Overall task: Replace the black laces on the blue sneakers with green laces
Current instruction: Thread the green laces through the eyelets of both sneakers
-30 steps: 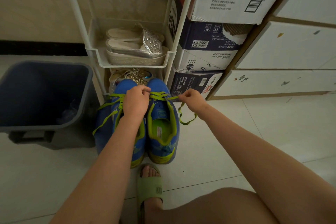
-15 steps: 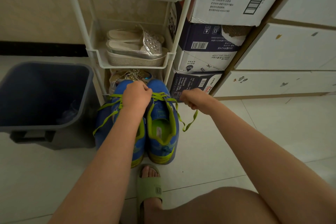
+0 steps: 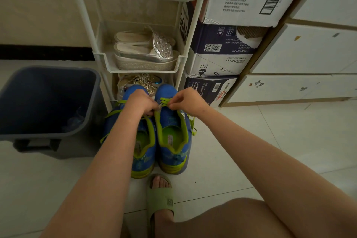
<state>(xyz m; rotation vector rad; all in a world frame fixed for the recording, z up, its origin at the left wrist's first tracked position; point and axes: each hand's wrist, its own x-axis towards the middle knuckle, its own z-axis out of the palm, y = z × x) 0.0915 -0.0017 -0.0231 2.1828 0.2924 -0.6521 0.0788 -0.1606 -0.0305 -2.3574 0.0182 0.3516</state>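
In the head view, the blue sneakers (image 3: pixel 174 152) stand side by side on the tiled floor (image 3: pixel 251 150), toes against the foot of a white shoe rack (image 3: pixel 143 67) and heels toward a foot in a green slipper (image 3: pixel 160 201). Both hands meet over the front eyelets of the sneaker on the right. The left hand (image 3: pixel 142 102) has a narrow, curled grip on the green lace (image 3: pixel 165 100), and the right hand (image 3: pixel 188 102) pinches the same lace between thumb and fingertips. A loose end of it hangs down the shoe's outer side. The other sneaker is threaded in green too, its ends trailing toward a dark bin (image 3: pixel 48 102). Silver sandals (image 3: pixel 146 50) sit on the rack, with stacked cardboard boxes (image 3: pixel 218 54) just beside it.
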